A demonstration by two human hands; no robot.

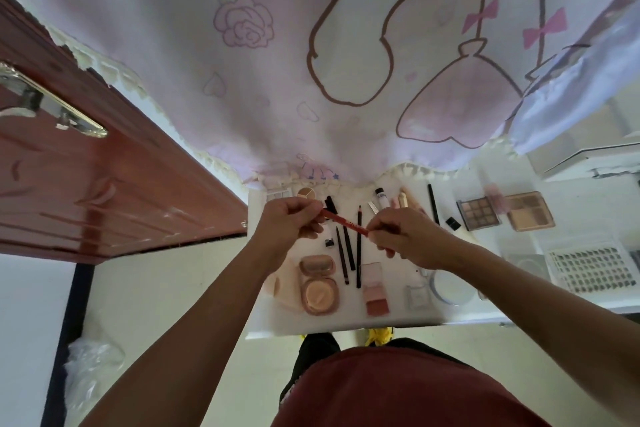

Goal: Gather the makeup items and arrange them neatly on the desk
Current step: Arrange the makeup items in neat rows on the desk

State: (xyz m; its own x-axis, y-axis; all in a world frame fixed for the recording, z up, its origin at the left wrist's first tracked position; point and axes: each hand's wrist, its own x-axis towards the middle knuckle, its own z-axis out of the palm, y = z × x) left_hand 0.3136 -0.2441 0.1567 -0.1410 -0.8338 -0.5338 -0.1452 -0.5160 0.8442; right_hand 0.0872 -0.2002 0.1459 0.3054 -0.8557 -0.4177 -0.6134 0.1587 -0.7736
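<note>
A red pencil (pixel 344 221) is held above the white desk (pixel 346 322). My left hand (pixel 289 224) pinches its left end and my right hand (pixel 403 236) pinches its right end. Under it lie several dark liner pencils (pixel 349 250) side by side. An open peach powder compact (pixel 318 284) and a beige sponge (pixel 277 288) sit at the front left. A pink blush palette (pixel 374 289) lies in front of the pencils. Further right are two eyeshadow palettes (pixel 478 214) (pixel 530 215).
A pink cartoon curtain (pixel 311 62) hangs over the desk's back edge. A brown door (pixel 86 166) stands open to the left. A lash tray (pixel 592 267) and a round clear lid (pixel 450 288) lie to the right, small tubes (pixel 381 198) at the back.
</note>
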